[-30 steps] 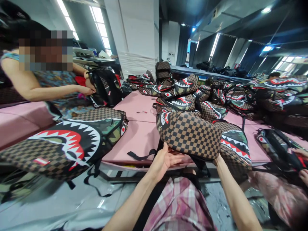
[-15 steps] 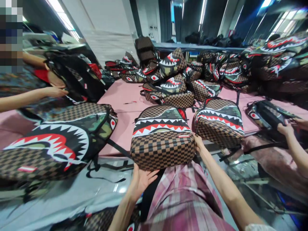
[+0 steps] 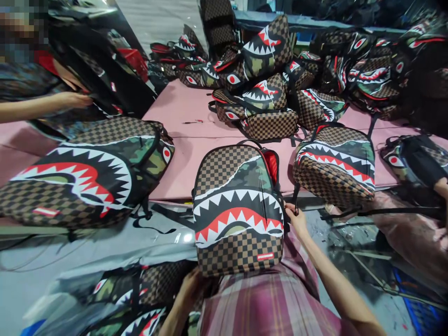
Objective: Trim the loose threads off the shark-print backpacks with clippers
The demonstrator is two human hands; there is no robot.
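Note:
A checkered backpack (image 3: pixel 240 210) with a shark-mouth print leans upright against the pink table's front edge, its front facing me. Beside its right side is my right hand (image 3: pixel 296 219), fingers closed around something small and dark that I cannot make out. My left hand (image 3: pixel 194 280) is at the lower left corner of the backpack, its fingers hidden behind or under it. A similar backpack (image 3: pixel 87 172) lies to the left, and another (image 3: pixel 336 163) stands at the right on the table's edge.
Several shark-print bags (image 3: pixel 266 93) are heaped at the back of the pink table (image 3: pixel 185 163). More bags (image 3: pixel 140 294) lie low at the left in plastic. A person's hand (image 3: pixel 75 102) holds a black bag at the left; another hand (image 3: pixel 441 186) is at the far right.
The view has tilted down. The backpack has turned more upright, showing more of its front. My left hand, earlier open with fingers spread, has moved down and its fingers have gone out of sight.

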